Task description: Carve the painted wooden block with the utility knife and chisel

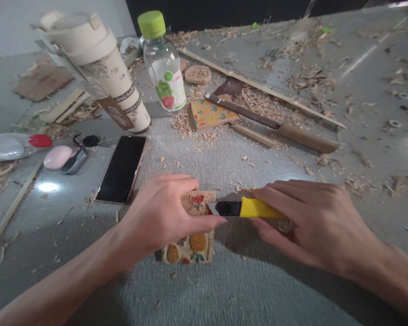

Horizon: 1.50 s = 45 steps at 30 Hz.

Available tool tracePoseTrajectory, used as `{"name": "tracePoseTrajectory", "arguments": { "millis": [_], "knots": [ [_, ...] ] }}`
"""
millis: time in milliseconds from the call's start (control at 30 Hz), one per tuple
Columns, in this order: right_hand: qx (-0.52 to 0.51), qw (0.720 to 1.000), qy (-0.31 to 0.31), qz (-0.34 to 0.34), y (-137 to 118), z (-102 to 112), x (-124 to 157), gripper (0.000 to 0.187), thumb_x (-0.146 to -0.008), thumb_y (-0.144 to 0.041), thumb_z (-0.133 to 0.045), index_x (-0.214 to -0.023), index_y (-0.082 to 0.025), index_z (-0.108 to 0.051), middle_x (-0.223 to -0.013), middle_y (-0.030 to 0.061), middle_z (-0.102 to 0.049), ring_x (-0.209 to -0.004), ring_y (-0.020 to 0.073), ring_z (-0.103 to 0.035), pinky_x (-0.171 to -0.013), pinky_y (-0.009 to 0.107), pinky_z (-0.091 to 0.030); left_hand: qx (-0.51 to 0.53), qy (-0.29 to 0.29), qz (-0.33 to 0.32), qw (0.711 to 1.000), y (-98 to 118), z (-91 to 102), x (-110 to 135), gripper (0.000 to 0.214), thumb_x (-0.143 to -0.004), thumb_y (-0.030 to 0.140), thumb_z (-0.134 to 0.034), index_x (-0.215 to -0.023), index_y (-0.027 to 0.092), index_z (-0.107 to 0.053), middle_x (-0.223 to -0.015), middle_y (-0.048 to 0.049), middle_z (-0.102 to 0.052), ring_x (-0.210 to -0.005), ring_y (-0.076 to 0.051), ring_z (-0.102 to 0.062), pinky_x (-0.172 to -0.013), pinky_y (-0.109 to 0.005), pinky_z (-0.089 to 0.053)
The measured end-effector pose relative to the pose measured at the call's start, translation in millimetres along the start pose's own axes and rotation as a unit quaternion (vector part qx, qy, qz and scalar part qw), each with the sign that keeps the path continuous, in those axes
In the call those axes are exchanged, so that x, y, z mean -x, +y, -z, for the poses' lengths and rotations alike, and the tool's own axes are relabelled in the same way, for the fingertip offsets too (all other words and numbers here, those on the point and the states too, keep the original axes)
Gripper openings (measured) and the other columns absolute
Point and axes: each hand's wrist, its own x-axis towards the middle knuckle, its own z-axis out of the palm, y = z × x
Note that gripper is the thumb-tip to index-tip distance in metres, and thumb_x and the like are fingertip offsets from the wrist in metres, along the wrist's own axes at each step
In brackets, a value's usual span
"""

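On the near part of the grey worktop (177, 299), a carved wooden block (197, 244) lies under the person's left hand (165, 213). That hand's grip is closed on the block, with the thumb across its face and the fingers bent over the far side. To the right, the right hand (306, 222) pinches the yellow handle of a utility knife (256, 208) between thumb and fingers; the blade reaches the block's right edge, just beyond the left thumb.

The carving looks well advanced. At the near end, orange fruit shapes stand out against pale, cut-back wood, bordered by a rim. At the far end, a red motif also sits among bare wood, and that is where the blade is working. The middle is covered by the hand, so I cannot tell what remains there.

Farther off, a smartphone (121, 168) lies left of the block. Behind are a tumbler (122, 86), a green-capped bottle (166, 68) and a yellow patterned block (206, 117), which appears largely uncut. A wooden-handled tool (308, 137) rests partly over that block, among wood shavings (263, 104).
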Motion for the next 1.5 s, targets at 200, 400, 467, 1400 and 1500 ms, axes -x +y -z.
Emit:
{"name": "tracePoseTrajectory", "arguments": {
  "millis": [200, 400, 467, 1400, 1500],
  "knots": [
    [0.0, 1.0, -0.006, 0.003, 1.0, -0.1, 0.2, 0.021, -0.107, -0.036, -0.055, -0.109, -0.021, -0.069, -0.082, 0.0047, -0.075, -0.061, 0.0215, -0.065, -0.057, 0.036, -0.039, -0.012, -0.02, 0.017, 1.0, -0.3, -1.0, -1.6, 0.067, -0.08, 0.059, -0.09, -0.062, 0.021, -0.038, -0.059, 0.0076, -0.04, -0.055, -0.01, -0.036, -0.054, -0.028, -0.025],
    [0.01, 1.0, -0.012, -0.014, -0.9, -0.9, 0.7, 0.026, -0.108, -0.038, -0.053, -0.108, -0.021, -0.073, -0.078, 0.0044, -0.073, -0.059, 0.0221, -0.065, -0.057, 0.037, -0.037, -0.031, -0.034, 0.035, 0.998, 0.8, -0.3, -3.1, 0.068, -0.079, 0.063, -0.089, -0.061, 0.022, -0.037, -0.059, 0.0065, -0.041, -0.055, -0.011, -0.036, -0.055, -0.029, -0.024],
    [0.013, 1.0, -0.014, -0.017, -1.5, -1.9, 0.2, 0.028, -0.109, -0.039, -0.053, -0.108, -0.02, -0.074, -0.076, 0.0039, -0.072, -0.057, 0.0221, -0.065, -0.055, 0.037, -0.036, -0.038, -0.035, 0.04, 0.998, 1.6, 0.1, -2.8, 0.069, -0.079, 0.063, -0.089, -0.06, 0.023, -0.037, -0.059, 0.0066, -0.039, -0.055, -0.012, -0.034, -0.055, -0.03, -0.024],
    [-0.071, 0.997, -0.025, -0.032, -2.9, -6.0, 5.4, 0.022, -0.109, -0.036, -0.054, -0.115, -0.02, -0.068, -0.078, 0.0017, -0.067, -0.062, 0.0185, -0.056, -0.06, 0.036, -0.034, -0.04, -0.07, 0.076, 0.994, 2.2, 0.4, -1.4, 0.064, -0.08, 0.061, -0.087, -0.061, 0.023, -0.039, -0.061, 0.0052, -0.044, -0.056, -0.013, -0.037, -0.056, -0.031, -0.023],
    [-0.06, 0.997, -0.034, -0.043, -1.9, -4.0, 4.9, 0.022, -0.109, -0.038, -0.055, -0.109, -0.021, -0.068, -0.075, 0.0009, -0.064, -0.062, 0.0185, -0.054, -0.06, 0.036, -0.032, -0.037, -0.081, 0.085, 0.992, 3.0, 0.2, -2.2, 0.064, -0.08, 0.065, -0.085, -0.062, 0.023, -0.04, -0.062, 0.0046, -0.045, -0.057, -0.014, -0.038, -0.058, -0.031, -0.024]
  ]
}}
